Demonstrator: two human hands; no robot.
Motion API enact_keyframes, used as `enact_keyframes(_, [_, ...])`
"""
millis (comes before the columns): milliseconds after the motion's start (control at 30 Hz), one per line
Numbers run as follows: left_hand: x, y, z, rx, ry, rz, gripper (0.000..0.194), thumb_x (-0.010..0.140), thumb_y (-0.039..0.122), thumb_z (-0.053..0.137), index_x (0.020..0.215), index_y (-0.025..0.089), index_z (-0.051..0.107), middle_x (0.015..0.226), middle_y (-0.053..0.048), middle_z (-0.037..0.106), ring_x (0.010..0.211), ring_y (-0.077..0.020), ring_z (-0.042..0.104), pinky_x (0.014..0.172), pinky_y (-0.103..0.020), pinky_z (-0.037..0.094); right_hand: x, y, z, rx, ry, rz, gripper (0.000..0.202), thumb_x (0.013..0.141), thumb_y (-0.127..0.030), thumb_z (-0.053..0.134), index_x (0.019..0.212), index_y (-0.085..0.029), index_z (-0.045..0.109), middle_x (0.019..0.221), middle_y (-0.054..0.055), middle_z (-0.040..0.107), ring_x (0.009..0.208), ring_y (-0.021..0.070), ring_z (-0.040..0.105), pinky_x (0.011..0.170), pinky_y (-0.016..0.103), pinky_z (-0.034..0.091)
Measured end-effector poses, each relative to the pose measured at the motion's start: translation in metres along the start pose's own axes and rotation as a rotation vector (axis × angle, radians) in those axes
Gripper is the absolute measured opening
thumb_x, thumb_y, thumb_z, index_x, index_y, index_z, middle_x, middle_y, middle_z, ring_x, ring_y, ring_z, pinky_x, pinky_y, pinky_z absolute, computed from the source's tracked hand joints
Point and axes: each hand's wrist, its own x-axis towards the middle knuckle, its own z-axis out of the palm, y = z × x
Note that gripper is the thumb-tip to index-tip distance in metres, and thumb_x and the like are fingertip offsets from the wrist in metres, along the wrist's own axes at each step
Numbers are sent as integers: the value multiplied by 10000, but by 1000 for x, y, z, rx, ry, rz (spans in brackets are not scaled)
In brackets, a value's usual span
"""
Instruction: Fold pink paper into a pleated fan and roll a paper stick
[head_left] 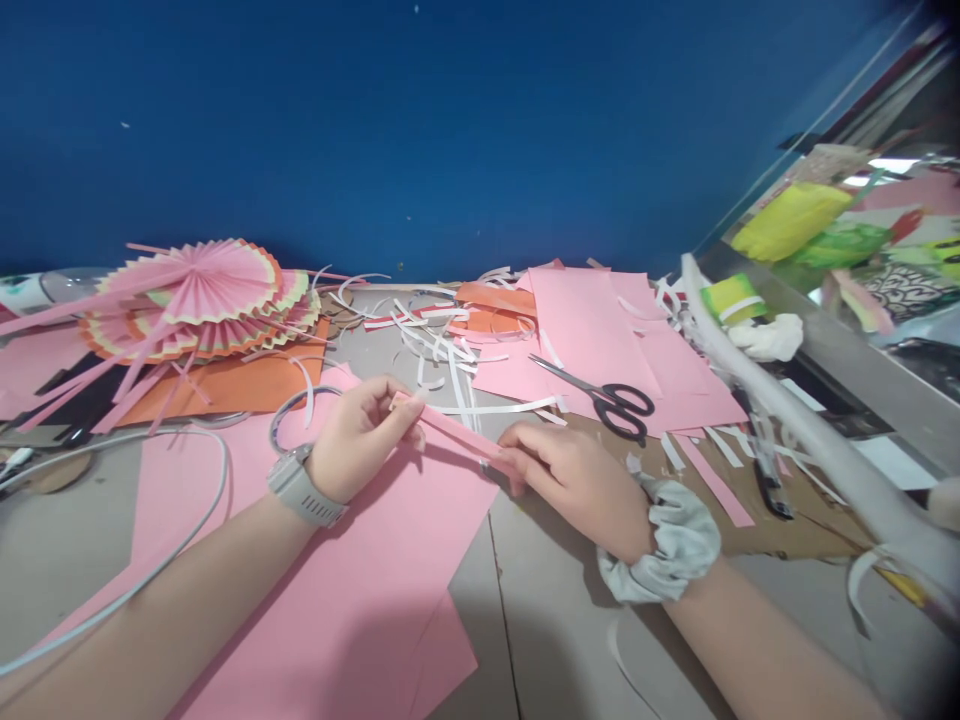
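A narrow pink paper strip (461, 432) is stretched between my two hands. My left hand (369, 432), with a grey watch on its wrist, pinches the strip's left end between thumb and fingers. The right end is pinched by my right hand (574, 480), which has a pale scrunchie (664, 545) at the wrist. Beneath the strip and my left hand lie large pink paper sheets (330, 590). Black-handled scissors (600, 392) rest on pink sheets (592, 330) beyond my right hand.
Pleated pink paper rosettes (202, 290) lie at the back left by orange paper (225, 388). White paper scraps (435, 345) litter the back middle. A white cable (217, 490) curves at the left. A pale tube (795, 430) crosses the right side, near a cutter (765, 460).
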Motion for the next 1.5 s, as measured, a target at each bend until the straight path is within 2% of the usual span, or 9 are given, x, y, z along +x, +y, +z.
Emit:
enact_keyframes(133, [1, 1, -2, -12, 48, 21, 251, 824, 317, 533, 651, 177, 415, 470, 77, 442, 383, -59, 462, 383, -154, 401, -1, 0, 2, 124, -100, 61, 242, 909, -288, 387, 694, -207, 463, 515, -71, 579, 501, 93, 533, 569, 217, 373])
enact_keyframes(400, [1, 2, 0, -48, 150, 27, 251, 833, 305, 510, 652, 192, 378, 416, 95, 390, 374, -60, 439, 383, -148, 380, 2, 7, 3, -42, 103, -10, 238, 897, -276, 381, 705, -195, 496, 674, -8, 573, 625, 128, 524, 562, 239, 364])
enact_keyframes(633, [5, -6, -4, 28, 240, 73, 230, 848, 318, 460, 669, 204, 372, 421, 100, 336, 348, -70, 393, 399, -183, 381, 3, 9, 2, -37, 95, 54, 270, 895, -323, 391, 671, -198, 478, 628, -29, 548, 569, 115, 500, 527, 232, 339])
enact_keyframes(700, [5, -8, -7, 76, 304, 111, 182, 822, 314, 500, 707, 201, 417, 504, 67, 417, 426, -90, 445, 446, -207, 400, 3, 9, 2, -33, 103, 67, 266, 899, -322, 386, 674, -200, 461, 633, -34, 542, 574, 112, 497, 538, 230, 340])
enact_keyframes(800, [2, -8, -9, 331, 424, 324, 159, 740, 256, 603, 866, 200, 523, 865, -38, 579, 801, -181, 551, 728, -330, 438, 3, 9, 2, -43, 111, 66, 290, 912, -316, 355, 658, -199, 431, 643, -29, 528, 601, 119, 495, 573, 240, 343])
enact_keyframes(900, [-5, -2, -3, 882, 261, 708, 299, 752, 202, 578, 1047, 238, 558, 1133, -53, 580, 1086, -263, 459, 966, -469, 250, 4, 8, 2, -62, 88, 50, 301, 916, -314, 346, 649, -197, 424, 643, -23, 510, 617, 125, 488, 586, 247, 341])
enact_keyframes(967, [-9, 2, 2, 1070, 67, 803, 335, 810, 214, 515, 1145, 226, 511, 1164, -50, 584, 1121, -258, 450, 1009, -492, 165, 3, 7, 1, -50, 78, 47, 302, 915, -320, 350, 650, -196, 428, 636, -25, 504, 611, 123, 484, 585, 245, 341])
enact_keyframes(1233, [-6, 3, 9, 1164, -290, 532, 339, 910, 384, 318, 947, 155, 564, 804, -61, 615, 740, -201, 558, 657, -323, 411, 1, 8, -3, 75, 86, 96, 310, 917, -355, 330, 650, -202, 376, 593, -50, 423, 565, 104, 433, 557, 228, 330])
enact_keyframes(1500, [-14, 38, 8, 1252, -481, 280, 187, 901, 255, 378, 955, 186, 543, 815, -39, 628, 761, -214, 577, 676, -335, 423, 1, 6, -6, -64, 178, -15, 275, 922, -310, 310, 693, -200, 416, 673, -8, 486, 660, 138, 452, 639, 265, 332])
